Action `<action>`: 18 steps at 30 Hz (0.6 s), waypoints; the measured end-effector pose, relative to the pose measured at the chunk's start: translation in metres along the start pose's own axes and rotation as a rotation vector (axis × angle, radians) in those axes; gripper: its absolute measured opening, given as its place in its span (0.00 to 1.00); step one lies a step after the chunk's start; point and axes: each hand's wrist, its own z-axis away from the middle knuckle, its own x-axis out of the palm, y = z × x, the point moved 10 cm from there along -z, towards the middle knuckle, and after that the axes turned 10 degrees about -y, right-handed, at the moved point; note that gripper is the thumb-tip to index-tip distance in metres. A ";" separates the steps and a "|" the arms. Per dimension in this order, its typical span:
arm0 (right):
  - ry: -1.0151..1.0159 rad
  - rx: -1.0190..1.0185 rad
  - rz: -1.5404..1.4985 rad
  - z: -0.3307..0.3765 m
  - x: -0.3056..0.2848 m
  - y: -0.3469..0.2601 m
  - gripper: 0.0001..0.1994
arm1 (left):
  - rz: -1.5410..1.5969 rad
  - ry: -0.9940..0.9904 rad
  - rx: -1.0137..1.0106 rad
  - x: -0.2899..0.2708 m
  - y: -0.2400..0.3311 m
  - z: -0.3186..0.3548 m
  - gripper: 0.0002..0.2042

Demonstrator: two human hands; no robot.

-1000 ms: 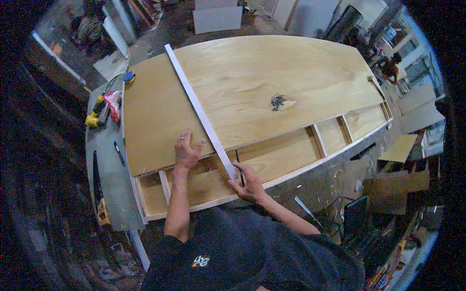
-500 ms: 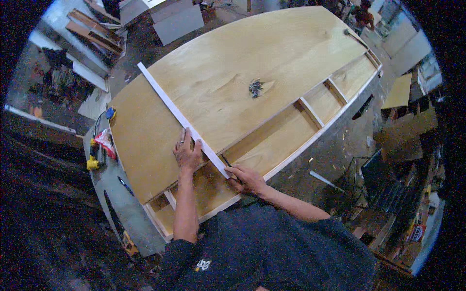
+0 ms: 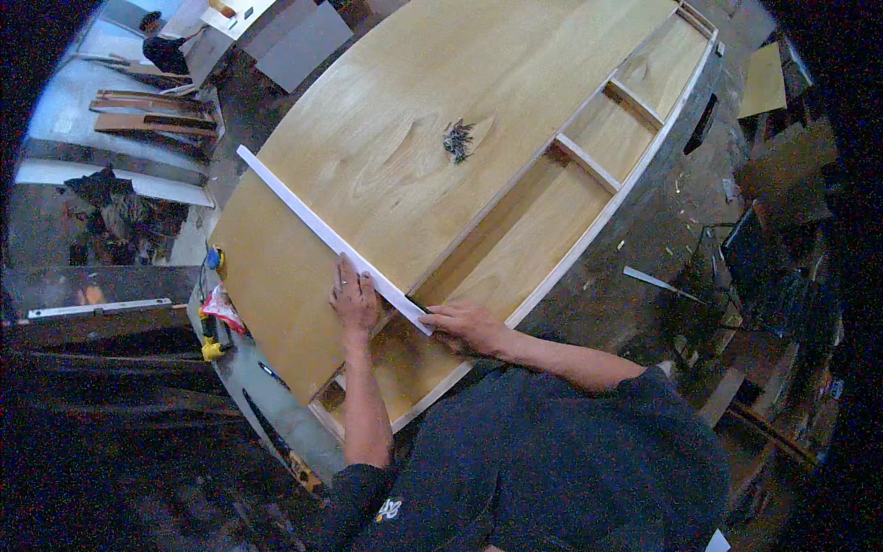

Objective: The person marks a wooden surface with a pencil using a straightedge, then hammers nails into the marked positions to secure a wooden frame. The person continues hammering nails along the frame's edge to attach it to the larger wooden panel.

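A long, white straight strip (image 3: 294,204) lies across a large plywood panel (image 3: 386,175) with a curved outline. The fingers of my left hand (image 3: 356,299) are stretched out and press on the strip's lower left edge, near its close end. My right hand (image 3: 469,329) is closed around a thin dark pencil (image 3: 417,304), held against the other side of the strip. There the panel's top sheet ends, and an open framed section (image 3: 515,248) with wooden cross pieces runs along the near right side. The pencil's tip is too small to make out.
A small heap of dark nails or screws (image 3: 457,141) sits on the panel. At the left edge are a blue round tool (image 3: 215,258), a red-and-white bag (image 3: 223,310) and a yellow tool (image 3: 212,350). Another person (image 3: 166,51) stands far left. Boards lean at right.
My view has turned, so the panel appears shifted and a person shows at the far left. Both hands keep their places at the strip; the pencil is now tilted lower beside it.
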 end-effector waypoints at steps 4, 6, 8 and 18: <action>-0.019 0.019 0.015 0.002 0.003 0.005 0.22 | -0.083 -0.029 -0.022 0.007 -0.002 0.002 0.35; -0.057 0.041 -0.026 0.001 0.007 0.010 0.25 | -0.102 -0.017 -0.025 0.008 -0.001 0.002 0.36; -0.065 0.053 -0.042 0.001 0.008 0.013 0.27 | -0.083 -0.004 -0.019 0.007 0.002 0.001 0.36; -0.048 0.074 -0.024 0.002 0.002 0.012 0.26 | -0.051 -0.035 -0.035 0.002 0.010 -0.001 0.36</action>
